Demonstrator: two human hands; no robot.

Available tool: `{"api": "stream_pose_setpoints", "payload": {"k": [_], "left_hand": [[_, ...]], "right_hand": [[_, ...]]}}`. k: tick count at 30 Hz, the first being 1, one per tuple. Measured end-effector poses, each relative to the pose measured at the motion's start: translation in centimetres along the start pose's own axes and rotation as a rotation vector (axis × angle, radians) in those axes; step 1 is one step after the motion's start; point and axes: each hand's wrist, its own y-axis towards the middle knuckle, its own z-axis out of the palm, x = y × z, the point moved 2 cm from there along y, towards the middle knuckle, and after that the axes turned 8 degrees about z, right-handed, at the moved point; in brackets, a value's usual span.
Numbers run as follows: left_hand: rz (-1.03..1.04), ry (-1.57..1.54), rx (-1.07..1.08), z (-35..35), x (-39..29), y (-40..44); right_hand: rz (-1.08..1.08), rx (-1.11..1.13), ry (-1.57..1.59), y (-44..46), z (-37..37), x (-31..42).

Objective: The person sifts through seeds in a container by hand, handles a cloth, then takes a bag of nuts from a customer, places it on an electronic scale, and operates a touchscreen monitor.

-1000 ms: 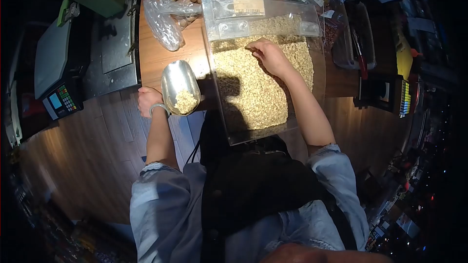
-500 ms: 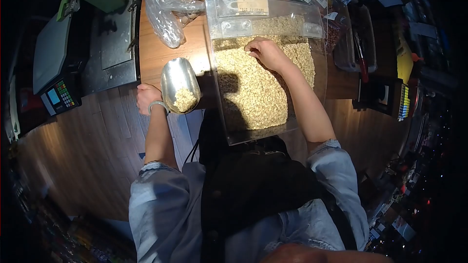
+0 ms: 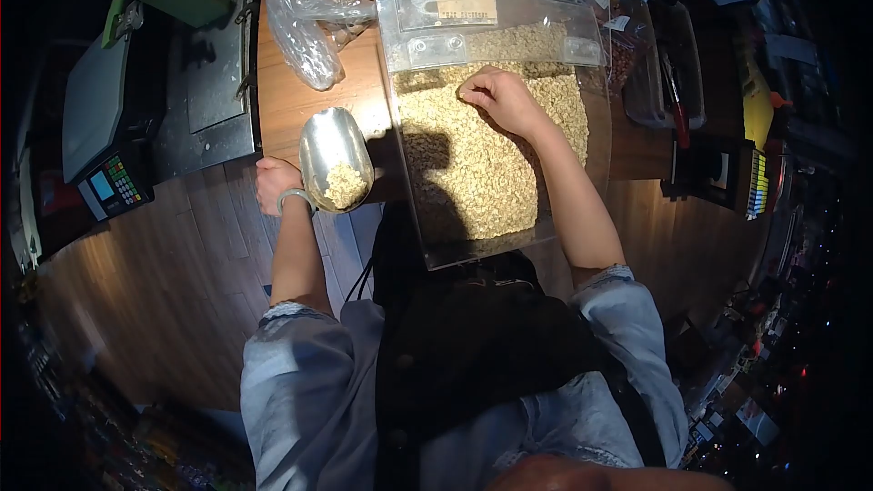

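Note:
Rolled oats [image 3: 482,182] fill a clear plastic bin [image 3: 436,253] that reaches over the table edge toward my body. Above the oats, near the bin's far side, my right hand [image 3: 505,100] has thumb and fingers pinched together; anything between the fingertips is too small to make out. My left hand [image 3: 276,185] is closed at the table's front edge, and what it grips is hidden. Right beside its wrist lies a metal scoop [image 3: 323,141] with a small heap of oats in its back end. The scoop's handle does not show.
A plastic bag [image 3: 314,45] of round brown nuts lies on the wooden table [image 3: 282,118]. To the left stands a scale [image 3: 95,127] with a keypad. Labelled bags [image 3: 618,36] and a tray [image 3: 644,100] holding a red-handled tool are on the right.
My right hand stays pinched over the oats and has shifted very slightly to the right. My left hand and the scoop have not visibly moved.

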Motion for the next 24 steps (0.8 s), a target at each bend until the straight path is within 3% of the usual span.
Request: {"api": "stream_pose_setpoints", "payload": {"k": [2,5,7,9,11,14,17,19,23,24], "left_hand": [[0.005,-0.004,-0.004,-0.1,-0.1,-0.1],[0.011,-0.01,-0.011,-0.2,-0.1,-0.1],[0.009,-0.01,-0.016,-0.2,0.0,-0.1],[0.012,-0.01,-0.014,-0.1,-0.1,-0.1],[-0.019,0.0,0.013,0.0,0.0,0.1],[0.008,-0.021,0.007,-0.6,-0.3,-0.4],[-0.025,0.005,0.051,-0.4,-0.2,-0.1],[-0.032,0.003,0.052,0.0,-0.1,0.1],[-0.013,-0.013,0.025,-0.3,0.0,-0.1],[0.008,-0.018,0.016,-0.3,-0.1,-0.2]], "right_hand": [[0.088,0.025,0.307,-0.9,-0.3,0.4],[0.213,0.085,0.512,-2.8,-0.8,2.1],[0.164,0.104,0.615,-4.2,-0.6,4.4],[-0.033,0.014,0.544,-5.8,-0.5,8.7],[-0.183,0.065,0.57,-6.8,1.1,11.5],[-0.148,-0.065,0.325,-7.6,3.9,15.1],[-0.293,-0.226,0.133,-7.6,4.8,14.2],[-0.15,-0.155,0.648,-7.0,4.3,10.1],[0.243,-0.193,0.242,-5.1,-0.9,5.4],[0.241,-0.189,0.24,-4.6,-0.8,4.1]]}}
